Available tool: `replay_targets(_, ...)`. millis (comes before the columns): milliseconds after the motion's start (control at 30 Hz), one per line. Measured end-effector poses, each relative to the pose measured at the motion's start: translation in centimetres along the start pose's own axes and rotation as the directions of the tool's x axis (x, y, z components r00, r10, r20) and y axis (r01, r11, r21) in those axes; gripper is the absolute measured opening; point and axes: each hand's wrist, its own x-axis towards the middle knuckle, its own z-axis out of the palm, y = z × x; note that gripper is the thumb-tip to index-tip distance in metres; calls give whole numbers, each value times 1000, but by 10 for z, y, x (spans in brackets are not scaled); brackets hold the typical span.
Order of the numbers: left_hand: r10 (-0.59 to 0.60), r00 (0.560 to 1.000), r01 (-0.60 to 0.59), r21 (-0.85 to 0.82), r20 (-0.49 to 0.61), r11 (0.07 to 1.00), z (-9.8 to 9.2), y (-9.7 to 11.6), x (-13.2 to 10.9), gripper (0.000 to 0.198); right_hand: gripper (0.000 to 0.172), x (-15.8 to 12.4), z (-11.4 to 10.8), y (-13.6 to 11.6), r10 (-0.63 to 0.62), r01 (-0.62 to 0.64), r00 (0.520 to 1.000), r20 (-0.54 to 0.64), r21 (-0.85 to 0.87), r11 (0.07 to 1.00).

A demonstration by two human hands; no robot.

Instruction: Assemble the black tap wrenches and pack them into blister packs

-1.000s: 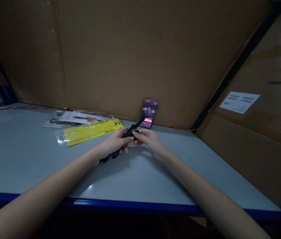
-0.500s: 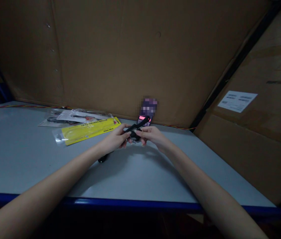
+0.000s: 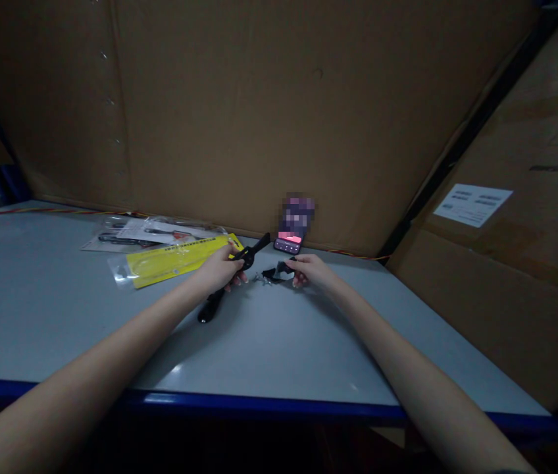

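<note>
The person's left hand (image 3: 218, 270) has its grip pressed together around a long black tool (image 3: 212, 306), which slants across the palm, one end reaching toward the back of the counter (image 3: 259, 349) and the other toward the person. The right hand (image 3: 311, 270) pinches a small black piece (image 3: 273, 274) with a shiny metal end between thumb and fingers. A narrow gap separates the two hands, and both sit nearer the back edge than the blue front edge (image 3: 210, 397). Just beyond the hands, a phone (image 3: 287, 245) lies against the cardboard wall (image 3: 210, 99). To the left lie a yellow-backed plastic package (image 3: 175, 261), its corner just beside the tool, and a clear plastic bag (image 3: 126, 232). A thin wire (image 3: 52, 210) runs along the wall's foot.
</note>
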Motion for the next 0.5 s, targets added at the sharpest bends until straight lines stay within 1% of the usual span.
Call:
replay_targets(100, -27, 1000, 27, 74, 8, 997, 2, -2, 2, 7, 27, 5, 1, 8, -10, 10, 1000, -1, -62, 998)
replay_targets(200, -12, 1000, 12, 101, 7, 995, 2, -3, 4, 6, 29, 7, 1, 13, -58, 56, 998, -10, -142, 988)
replay_targets(367, -3, 1000, 3, 100, -2, 995, 1, -4, 2, 9, 21, 9, 3, 20, -187, 150, 977, -104, -288, 946)
replay_targets(500, -22, 1000, 21, 95, 12, 995, 2, -4, -1, 12, 27, 11, 4, 27, -253, 189, 957, -142, -357, 915)
